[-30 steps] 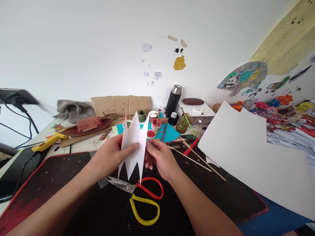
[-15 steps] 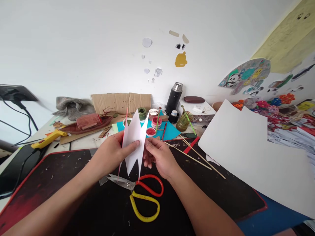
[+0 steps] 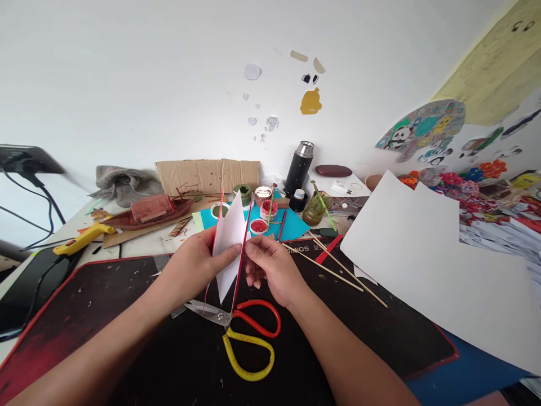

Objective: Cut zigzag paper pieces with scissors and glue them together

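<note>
A folded paper cutout, white inside with red outer edges and pointed ends, stands upright between my hands. My left hand is closed on it, thumb pressed against the white middle panel and fingers behind. At the cutout's right edge, the thumb and bent fingers of my right hand pinch the right flap, which shows edge-on as a thin red strip. Directly below lie scissors with one red and one yellow handle, blades pointing left on the black mat. The cutout's lower tips overlap the blades in view.
Paint jars stand on blue paper behind my hands. Wooden sticks and a large white sheet lie to the right. A model boat and a yellow glue gun are at left; a black flask stands behind.
The cutout's right flap has turned from showing its white face to nearly edge-on, with red now visible along it. Both hands stay in almost the same place; the scissors have not moved.
</note>
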`<state>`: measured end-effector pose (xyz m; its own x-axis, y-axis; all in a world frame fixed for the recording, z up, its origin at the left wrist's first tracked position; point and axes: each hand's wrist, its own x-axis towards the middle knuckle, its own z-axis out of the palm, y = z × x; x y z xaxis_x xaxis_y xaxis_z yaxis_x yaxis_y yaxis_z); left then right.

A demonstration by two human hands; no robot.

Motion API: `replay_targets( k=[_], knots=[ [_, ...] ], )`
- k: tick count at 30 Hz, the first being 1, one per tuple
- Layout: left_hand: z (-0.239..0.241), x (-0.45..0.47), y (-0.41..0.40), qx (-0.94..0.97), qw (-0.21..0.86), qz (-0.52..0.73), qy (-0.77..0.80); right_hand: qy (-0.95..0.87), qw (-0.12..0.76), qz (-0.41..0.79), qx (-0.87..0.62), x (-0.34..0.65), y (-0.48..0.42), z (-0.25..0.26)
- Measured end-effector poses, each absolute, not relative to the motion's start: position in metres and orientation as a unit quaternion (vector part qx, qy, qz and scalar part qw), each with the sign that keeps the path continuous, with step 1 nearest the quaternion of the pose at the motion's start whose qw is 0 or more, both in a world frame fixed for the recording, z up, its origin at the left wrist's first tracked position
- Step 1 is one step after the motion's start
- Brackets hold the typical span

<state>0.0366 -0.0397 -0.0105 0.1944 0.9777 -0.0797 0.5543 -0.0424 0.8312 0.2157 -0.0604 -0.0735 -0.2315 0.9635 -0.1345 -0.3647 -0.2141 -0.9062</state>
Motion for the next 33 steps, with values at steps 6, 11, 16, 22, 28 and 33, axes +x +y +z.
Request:
replay_targets(
  k=[6,11,16,22,28,33],
  knots=[
    [-0.015,0.038,-0.042,0.669,0.417,0.277,0.550,-0.390,0.488,0.681,-0.381,0.215,-0.060,-0.076],
    [-0.011,0.037,-0.040,0.639,0.418,0.296,0.574,-0.399,0.488,0.669,-0.394,0.216,-0.060,-0.075],
    [-0.013,0.031,-0.038,0.564,0.436,0.385,0.586,-0.445,0.513,0.615,-0.401,0.220,-0.059,-0.073],
    [-0.018,0.034,-0.037,0.471,0.496,0.462,0.565,-0.506,0.526,0.518,-0.446,0.219,-0.062,-0.074],
    [-0.015,0.038,-0.037,0.469,0.568,0.438,0.516,-0.472,0.538,0.511,-0.476,0.225,-0.057,-0.071],
    [0.009,0.013,-0.021,0.461,0.562,0.482,0.489,-0.501,0.518,0.490,-0.491,0.232,-0.056,-0.068]
  ],
)
